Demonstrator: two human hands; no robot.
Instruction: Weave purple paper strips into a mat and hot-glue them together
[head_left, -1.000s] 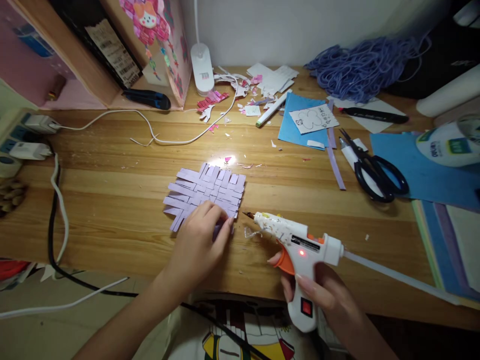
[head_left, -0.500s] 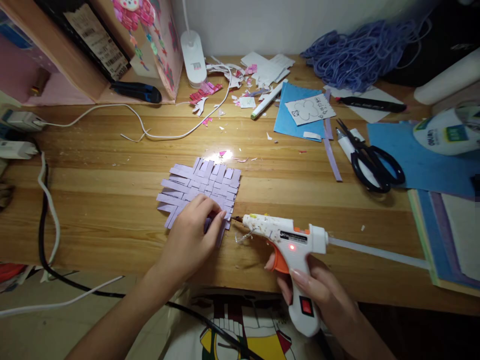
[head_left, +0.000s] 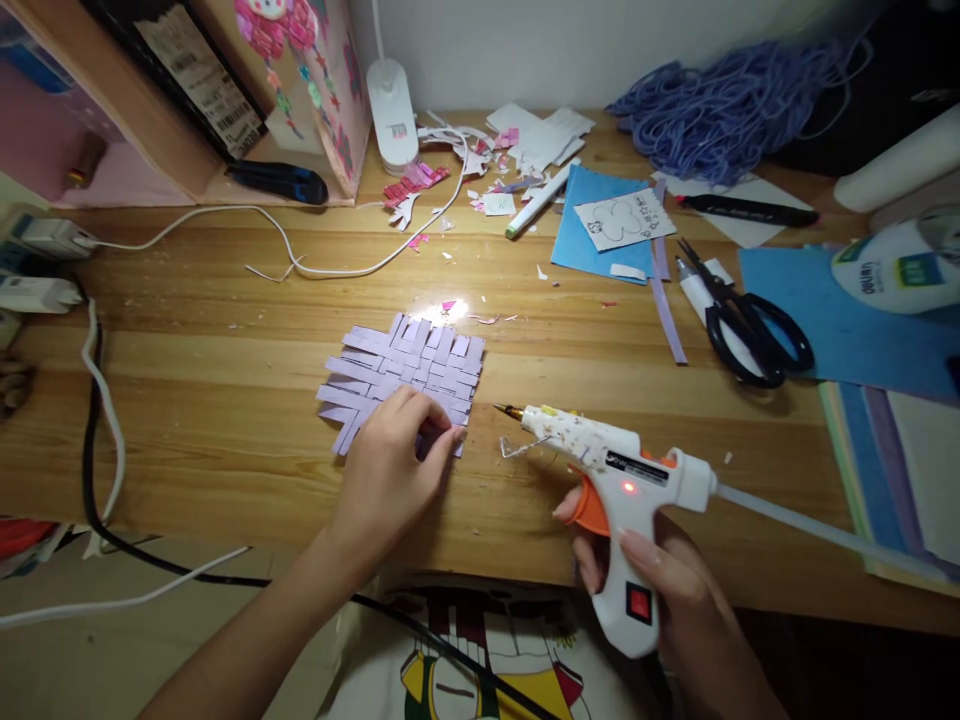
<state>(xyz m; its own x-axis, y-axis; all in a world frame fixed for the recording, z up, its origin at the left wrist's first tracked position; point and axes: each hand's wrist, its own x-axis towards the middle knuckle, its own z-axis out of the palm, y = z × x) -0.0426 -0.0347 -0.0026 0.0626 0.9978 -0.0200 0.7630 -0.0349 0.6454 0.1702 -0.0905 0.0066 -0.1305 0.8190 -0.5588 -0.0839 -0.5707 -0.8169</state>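
Observation:
A mat of woven purple paper strips (head_left: pixel 397 360) lies on the wooden table, its strip ends sticking out unevenly. My left hand (head_left: pixel 397 455) rests over its lower right part, thumb and fingers pinched on a strip end at the edge; the fingers hide that corner. In my right hand (head_left: pixel 660 570) is a white hot glue gun (head_left: pixel 630 480) with an orange trigger and a lit red light. Its brass nozzle points left, a short way right of the mat and apart from it. A clear glue stick (head_left: pixel 795 520) protrudes from its back.
Black scissors (head_left: pixel 750 320), a blue paper sheet (head_left: pixel 600 230) and a purple strip (head_left: pixel 667 320) lie to the right. Paper scraps (head_left: pixel 540 140) and blue-purple cord (head_left: pixel 720 110) are at the back. A white cable (head_left: pixel 330 270) crosses the left. Stacked coloured paper (head_left: pixel 892 470) sits far right.
My right hand has drawn the glue gun to the right, taking its nozzle away from the mat's edge. My left hand keeps its pinch at nearly the same spot.

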